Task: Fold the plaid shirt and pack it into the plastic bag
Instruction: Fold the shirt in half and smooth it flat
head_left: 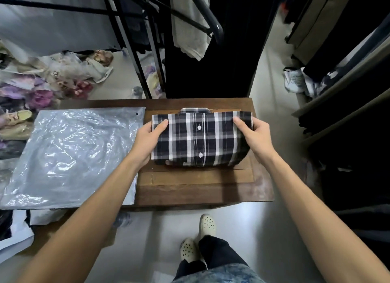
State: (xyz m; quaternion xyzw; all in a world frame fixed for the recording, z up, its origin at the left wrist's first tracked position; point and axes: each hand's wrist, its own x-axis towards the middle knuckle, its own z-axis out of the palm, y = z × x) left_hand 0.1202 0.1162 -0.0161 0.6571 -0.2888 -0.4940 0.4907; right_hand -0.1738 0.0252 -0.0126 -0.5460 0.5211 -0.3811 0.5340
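The plaid shirt (200, 139) lies folded into a compact rectangle on the wooden table (194, 189), collar at the far edge and button placket facing up. My left hand (147, 141) grips its left side, thumb on top and fingers tucked underneath. My right hand (255, 134) grips the right side the same way. The clear plastic bag (73, 156) lies flat on the table's left part, touching my left forearm, its opening not discernible.
A black clothes rack (135, 56) with hanging garments stands behind the table. Packaged clothes (52, 80) are piled on the floor at left. Dark shelving (348, 113) lines the right side. My feet in pale clogs (198, 238) are on the floor below.
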